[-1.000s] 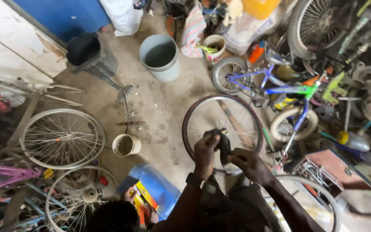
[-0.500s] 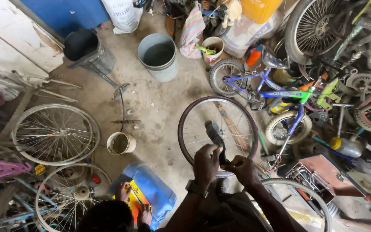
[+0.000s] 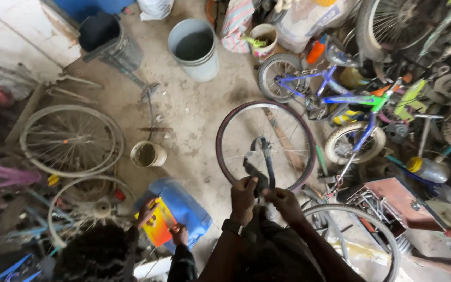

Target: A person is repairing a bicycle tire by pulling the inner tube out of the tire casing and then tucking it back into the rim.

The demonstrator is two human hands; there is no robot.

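Hands first: the left hand (image 3: pixel 244 194) and right hand (image 3: pixel 285 201) sit close together, almost touching. Both are clenched on the lower end of a black rubber tube (image 3: pixel 259 161). The tube rises away from the grip as a limp loop, with one thin strand standing nearly upright above the right thumb. A dark watch (image 3: pixel 231 227) sits on the left wrist, just behind the grip.

Judged step: the tube is being held up and worked between the fingers, as if for checking or folding. It is not fitted to anything. Any next move would call for a firm pinch at the bottom and a free hand to run along the loop, since the rubber sags and twists.

Directly beyond the grip a wheel (image 3: pixel 220 149) with a dark tyre lies flat on the concrete floor (image 3: pixel 194 112), and the tube is seen against its spokes. A second wheel (image 3: pixel 387 245) lies just right of the grip, partly under the forearm.

Left of the grip and nearer the camera, another person (image 3: pixel 94 256) crouches and holds an orange and yellow packet (image 3: pixel 156 224) over a blue container (image 3: pixel 186 204). Further left, past a small tin pot (image 3: pixel 148 154), a bare rim (image 3: pixel 27 141) rests on the floor.

Far beyond the grip stands a grey bucket (image 3: pixel 194 52). To the far right a small blue bicycle (image 3: pixel 340 99) lies among scrap parts.
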